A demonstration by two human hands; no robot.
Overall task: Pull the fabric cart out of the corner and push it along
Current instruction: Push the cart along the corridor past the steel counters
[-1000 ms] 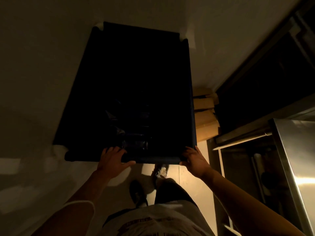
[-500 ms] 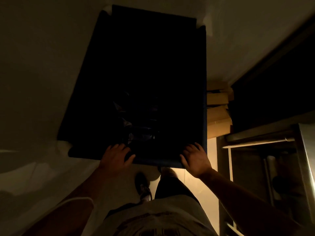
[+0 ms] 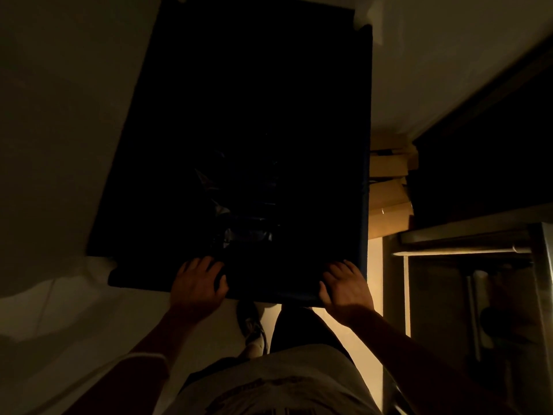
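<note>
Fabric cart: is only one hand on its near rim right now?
No, both the left hand and the right hand rest on the near rim of the fabric cart.

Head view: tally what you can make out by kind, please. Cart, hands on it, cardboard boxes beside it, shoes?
Fabric cart: 1
Hands on its near rim: 2, left hand and right hand
Cardboard boxes: at least 2 stacked; too dim for an exact count
Shoes: 1 visible
Total: 6 at least
</note>
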